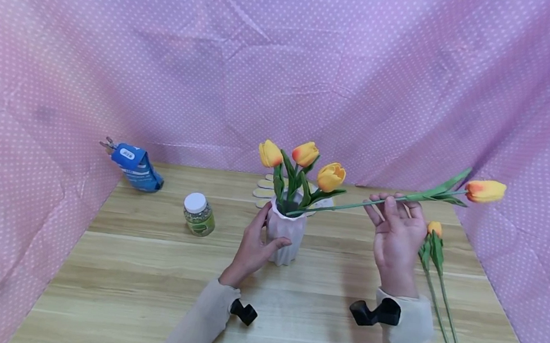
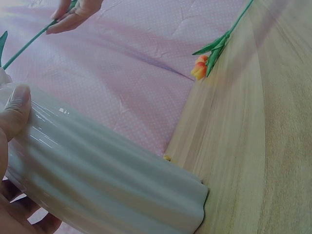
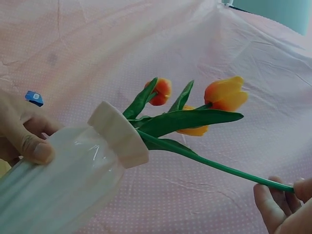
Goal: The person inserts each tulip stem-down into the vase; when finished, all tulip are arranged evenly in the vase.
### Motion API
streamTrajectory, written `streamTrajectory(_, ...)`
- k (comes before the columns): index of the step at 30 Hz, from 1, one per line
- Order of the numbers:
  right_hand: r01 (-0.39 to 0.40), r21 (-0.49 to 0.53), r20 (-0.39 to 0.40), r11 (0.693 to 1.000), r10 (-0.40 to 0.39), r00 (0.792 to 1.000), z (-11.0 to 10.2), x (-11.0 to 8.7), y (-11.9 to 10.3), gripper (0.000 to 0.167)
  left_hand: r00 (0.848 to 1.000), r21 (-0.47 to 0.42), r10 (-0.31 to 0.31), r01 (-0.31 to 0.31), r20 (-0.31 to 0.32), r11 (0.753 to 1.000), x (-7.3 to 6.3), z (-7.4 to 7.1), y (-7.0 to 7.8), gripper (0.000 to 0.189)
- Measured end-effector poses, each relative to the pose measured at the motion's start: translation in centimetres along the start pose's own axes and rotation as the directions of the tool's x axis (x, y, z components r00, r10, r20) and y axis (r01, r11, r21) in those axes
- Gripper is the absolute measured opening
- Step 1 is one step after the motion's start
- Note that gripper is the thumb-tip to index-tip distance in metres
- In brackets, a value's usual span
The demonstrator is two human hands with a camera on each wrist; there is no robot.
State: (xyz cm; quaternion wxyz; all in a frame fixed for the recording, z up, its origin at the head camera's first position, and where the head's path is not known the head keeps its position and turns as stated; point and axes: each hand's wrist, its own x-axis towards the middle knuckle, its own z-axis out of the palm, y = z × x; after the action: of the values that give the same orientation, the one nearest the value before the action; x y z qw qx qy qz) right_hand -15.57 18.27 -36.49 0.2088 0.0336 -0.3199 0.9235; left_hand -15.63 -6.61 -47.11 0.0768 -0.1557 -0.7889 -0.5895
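A white ribbed vase stands on the table with three yellow-orange tulips in it. My left hand grips its side, thumb across the front and fingers behind, as the left wrist view shows too. Between thumb and fingers, my right hand pinches the green stem of another tulip. That tulip lies nearly level, its bloom out to the right and its stem end at the vase's mouth. In the right wrist view the stem meets the rim beside the leaves.
Two more tulips lie on the table right of my right hand. A white-lidded jar and a clipped blue bag stand to the left. Behind the vase lies a yellow-and-white glove-like item. A pink dotted cloth hangs around the table.
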Motion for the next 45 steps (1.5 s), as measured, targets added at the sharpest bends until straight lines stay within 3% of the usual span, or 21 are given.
streamTrajectory(13,0.133,-0.054,0.126,0.99,-0.126,0.984,1.1,-0.8,0.9,0.011,1.0,0.0,-0.004,0.004,0.005,1.0,-0.1,-0.1,0.1,0.096)
streamTrajectory(20,0.244,-0.142,0.192,0.959,-0.215,0.957,1.6,-1.2,1.4,0.011,1.0,-0.003,-0.005,0.005,0.007,1.0,0.0,-0.1,0.0,0.096)
streamTrajectory(24,0.294,-0.13,0.255,0.947,-0.255,0.933,1.9,-1.5,1.7,0.012,1.0,-0.001,-0.011,0.011,0.009,1.0,0.0,-0.1,0.0,0.098)
streamTrajectory(30,0.324,-0.214,0.331,0.921,-0.243,0.912,2.1,-2.3,2.4,0.017,1.0,0.001,-0.019,0.019,0.008,1.0,0.0,-0.1,0.0,0.1)
streamTrajectory(37,0.319,-0.302,0.35,0.898,-0.207,0.914,2.4,-3.0,3.2,0.02,1.0,0.001,-0.014,0.014,0.005,1.0,0.0,0.0,0.0,0.097)
streamTrajectory(45,0.336,-0.305,0.364,0.891,-0.217,0.906,2.6,-3.4,3.4,0.017,1.0,0.001,-0.017,0.017,0.004,1.0,0.0,-0.1,0.1,0.097)
